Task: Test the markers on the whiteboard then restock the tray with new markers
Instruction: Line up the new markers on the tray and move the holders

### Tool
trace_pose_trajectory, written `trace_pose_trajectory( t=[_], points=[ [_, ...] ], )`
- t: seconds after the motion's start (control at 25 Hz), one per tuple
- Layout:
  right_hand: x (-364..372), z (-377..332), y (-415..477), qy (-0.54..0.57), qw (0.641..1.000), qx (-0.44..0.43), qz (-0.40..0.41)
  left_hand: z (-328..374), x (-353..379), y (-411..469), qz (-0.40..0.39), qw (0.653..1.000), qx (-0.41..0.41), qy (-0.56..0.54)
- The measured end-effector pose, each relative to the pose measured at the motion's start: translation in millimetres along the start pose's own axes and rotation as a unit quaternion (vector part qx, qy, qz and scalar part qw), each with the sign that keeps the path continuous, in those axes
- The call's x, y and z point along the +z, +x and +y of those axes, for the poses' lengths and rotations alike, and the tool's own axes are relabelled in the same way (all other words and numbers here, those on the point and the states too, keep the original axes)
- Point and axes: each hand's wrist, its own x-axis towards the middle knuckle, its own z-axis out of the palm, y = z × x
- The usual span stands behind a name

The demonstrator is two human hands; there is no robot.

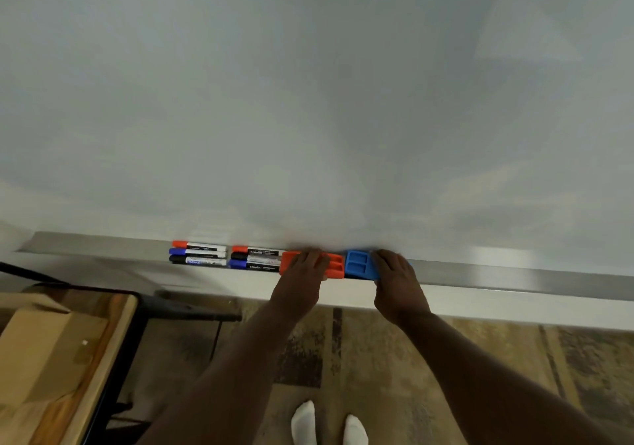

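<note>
Markers point(255, 259) lie beside left grip point(303, 268) holding orange tray point(337, 266).

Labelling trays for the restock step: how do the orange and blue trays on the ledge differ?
Colour: the orange tray is orange-red, the blue tray blue. Position: the orange tray lies left, next to the markers; the blue tray lies right of it. Hold: the left hand grips the orange tray, the right hand the blue tray. Both lie on the ledge, showing recessed compartments.
</note>
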Motion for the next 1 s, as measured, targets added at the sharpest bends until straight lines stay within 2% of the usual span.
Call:
trace_pose_trajectory(
  t=[0.56, 0.84, 1.0],
  points=[
    [-3, 12, -7, 0.006, 1.000, 0.019, 0.002, 14, -2, 11, 0.012, 0.998, 0.038, -0.048],
    [2, 10, -8, -0.041, 0.999, 0.013, 0.007, 14, 2, 15, 0.004, 0.998, 0.015, -0.061],
    [1, 8, -9, -0.058, 0.997, 0.059, 0.002, 15, 5, 18, -0.001, 0.998, 0.019, -0.057]
  ],
)
